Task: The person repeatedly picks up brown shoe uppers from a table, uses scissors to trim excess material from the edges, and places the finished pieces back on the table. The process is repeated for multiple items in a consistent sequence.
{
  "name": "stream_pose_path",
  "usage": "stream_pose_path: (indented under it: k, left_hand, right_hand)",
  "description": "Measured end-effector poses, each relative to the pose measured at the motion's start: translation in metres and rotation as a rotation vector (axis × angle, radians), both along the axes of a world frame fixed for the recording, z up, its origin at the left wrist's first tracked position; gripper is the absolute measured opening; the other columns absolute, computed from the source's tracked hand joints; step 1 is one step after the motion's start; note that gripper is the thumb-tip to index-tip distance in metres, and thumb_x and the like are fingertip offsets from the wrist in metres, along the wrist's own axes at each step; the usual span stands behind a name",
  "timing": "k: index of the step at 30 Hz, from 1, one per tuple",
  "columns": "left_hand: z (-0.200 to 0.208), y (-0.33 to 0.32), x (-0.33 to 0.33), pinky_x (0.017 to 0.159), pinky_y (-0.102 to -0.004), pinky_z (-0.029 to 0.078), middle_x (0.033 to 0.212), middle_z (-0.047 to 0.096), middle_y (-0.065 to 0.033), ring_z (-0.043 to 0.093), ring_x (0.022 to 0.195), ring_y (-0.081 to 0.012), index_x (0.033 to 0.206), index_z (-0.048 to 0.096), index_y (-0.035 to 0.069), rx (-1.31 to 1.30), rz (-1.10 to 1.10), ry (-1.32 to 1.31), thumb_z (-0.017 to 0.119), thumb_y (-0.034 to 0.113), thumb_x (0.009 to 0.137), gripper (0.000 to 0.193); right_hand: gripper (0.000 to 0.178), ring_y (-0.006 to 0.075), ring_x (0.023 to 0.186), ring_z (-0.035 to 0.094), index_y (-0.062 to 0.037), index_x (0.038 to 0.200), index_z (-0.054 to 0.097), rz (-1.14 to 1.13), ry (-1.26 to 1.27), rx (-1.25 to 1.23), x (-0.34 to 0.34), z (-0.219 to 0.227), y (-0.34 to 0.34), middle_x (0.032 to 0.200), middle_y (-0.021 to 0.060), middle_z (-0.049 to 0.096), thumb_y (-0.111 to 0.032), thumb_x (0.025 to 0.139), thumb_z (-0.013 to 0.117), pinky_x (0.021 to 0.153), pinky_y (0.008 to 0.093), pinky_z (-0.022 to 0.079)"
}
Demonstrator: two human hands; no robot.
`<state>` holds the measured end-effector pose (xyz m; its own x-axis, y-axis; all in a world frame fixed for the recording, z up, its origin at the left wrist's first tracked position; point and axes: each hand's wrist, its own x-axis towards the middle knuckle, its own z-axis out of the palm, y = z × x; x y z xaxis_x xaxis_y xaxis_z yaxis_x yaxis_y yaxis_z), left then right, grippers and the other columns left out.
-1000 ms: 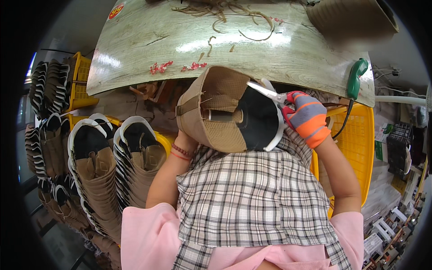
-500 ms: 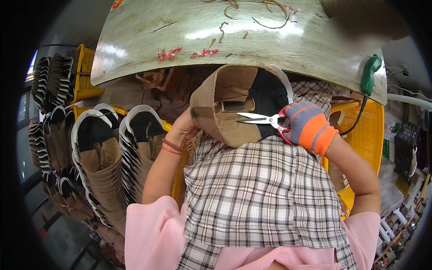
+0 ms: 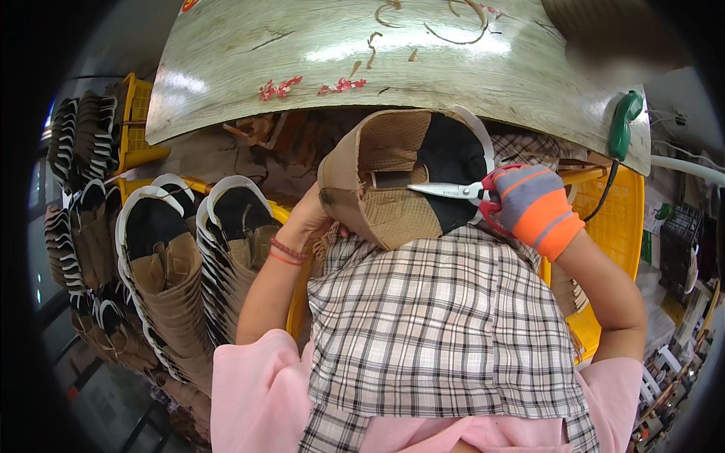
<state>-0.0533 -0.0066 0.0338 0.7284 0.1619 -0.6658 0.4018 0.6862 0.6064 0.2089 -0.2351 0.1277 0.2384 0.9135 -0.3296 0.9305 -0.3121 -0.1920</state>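
A tan and black shoe upper with a white stiff edge is held over my lap, its opening facing up. My bare left hand grips its left side, some fingers hidden behind the fabric. In my right hand, which wears a grey and orange glove, is a pair of red-handled scissors. Their blades are closed together and reach into the upper, the tip near a dark strip at the tan lining.
Stacks of similar uppers stand on my left by yellow crates. Ahead is a wood-patterned table with thin tan offcuts. A green corded tool sits at its right edge, above another yellow crate.
The scissor blades have gone from spread to closed. My right hand has shifted slightly right and the blades now lie a little higher; my left hand keeps its hold.
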Motion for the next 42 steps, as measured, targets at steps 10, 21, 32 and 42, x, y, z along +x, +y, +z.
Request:
stream_pose_path:
  k: [10, 21, 32, 42]
  left_hand:
    - [-0.019, -0.002, -0.016, 0.081, -0.0280, 0.058, 0.104, 0.069, -0.0104, 0.068, 0.089, -0.0161, 0.112, 0.066, -0.004, -0.121, 0.120, 0.010, 0.080, -0.005, 0.074, 0.040]
    - [-0.025, -0.001, -0.016, 0.089, -0.0324, 0.056, 0.110, 0.067, -0.0106, 0.067, 0.096, -0.0194, 0.110, 0.068, -0.003, -0.151, 0.134, 0.019, 0.083, -0.004, 0.072, 0.041]
    - [-0.024, -0.009, -0.016, 0.099, -0.0321, 0.052, 0.118, 0.069, -0.0141, 0.066, 0.107, -0.0222, 0.123, 0.064, -0.008, -0.103, 0.110, -0.021, 0.072, -0.006, 0.078, 0.046]
    - [-0.033, -0.009, -0.021, 0.096, -0.0337, 0.055, 0.116, 0.070, -0.0149, 0.068, 0.103, -0.0238, 0.120, 0.065, -0.006, -0.172, 0.155, -0.047, 0.071, -0.008, 0.078, 0.043]
  right_hand:
    - [0.027, 0.0259, 0.094, 0.067, -0.0136, 0.094, 0.074, 0.090, 0.051, 0.117, -0.026, -0.011, 0.040, 0.092, 0.0078, 0.071, -0.027, 0.071, 0.080, 0.083, 0.0367, 0.052]
    - [0.035, 0.0309, 0.084, 0.070, -0.0109, 0.100, 0.074, 0.055, 0.091, 0.078, -0.016, -0.011, 0.040, 0.086, 0.0109, 0.072, -0.040, 0.081, 0.074, 0.077, 0.0375, 0.055]
    - [0.079, 0.0347, 0.083, 0.068, -0.0017, 0.092, 0.068, 0.080, 0.211, -0.265, -0.013, 0.010, 0.053, 0.082, 0.0157, 0.068, -0.076, 0.065, 0.074, 0.073, 0.0415, 0.055]
    - [0.042, 0.0325, 0.079, 0.071, -0.0067, 0.098, 0.073, 0.092, 0.235, -0.382, -0.019, 0.016, 0.070, 0.080, 0.0151, 0.072, -0.046, 0.084, 0.065, 0.072, 0.0400, 0.056]
